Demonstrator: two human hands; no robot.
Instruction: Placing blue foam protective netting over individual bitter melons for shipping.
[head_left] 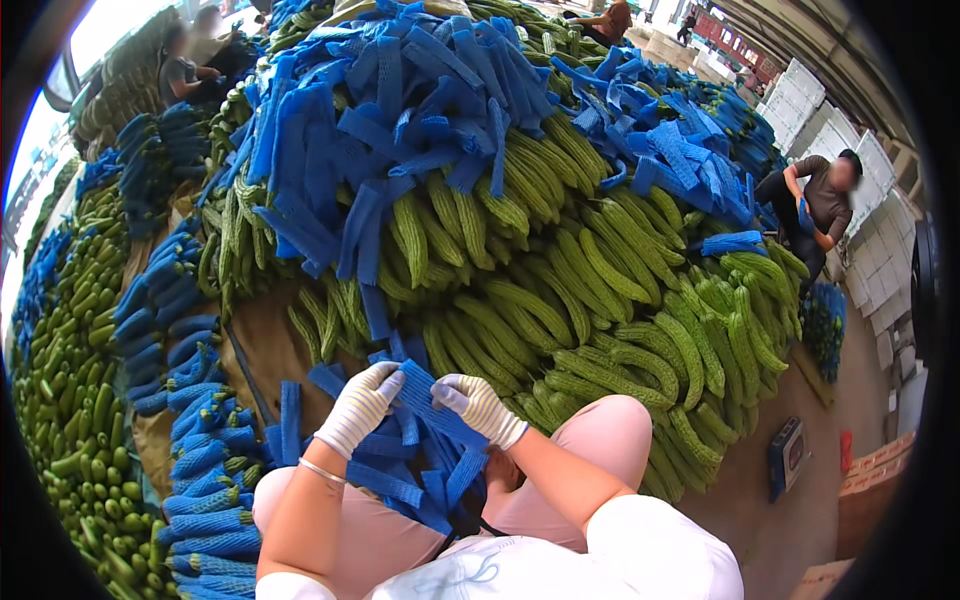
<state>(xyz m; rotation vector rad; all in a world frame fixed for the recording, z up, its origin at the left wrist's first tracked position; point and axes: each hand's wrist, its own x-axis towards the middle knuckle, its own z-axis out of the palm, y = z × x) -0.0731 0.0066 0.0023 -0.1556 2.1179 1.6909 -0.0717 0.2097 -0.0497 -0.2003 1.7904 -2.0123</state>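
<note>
My left hand [362, 405], in a striped, pale knit glove, pinches one end of a blue foam net sleeve [425, 398] above my lap. The gloved right hand [482, 408] grips the same sleeve farther along its edge, fingers bent. Nothing shows inside the sleeve. More loose blue foam net sleeves [385, 480] lie between my knees, under both hands. Just beyond them, rows of long green bitter melons [510, 318] are stacked in a heap, with a big pile of blue sleeves [400, 95] on top.
Bitter melons in blue sleeves [212, 480] line my left side, with loose green vegetables [95, 400] farther left. At the right are a blue-and-grey box-shaped device [788, 455], cardboard boxes [878, 490] and stacked white boxes [868, 225]. A co-worker [825, 195] bends at the heap's right end.
</note>
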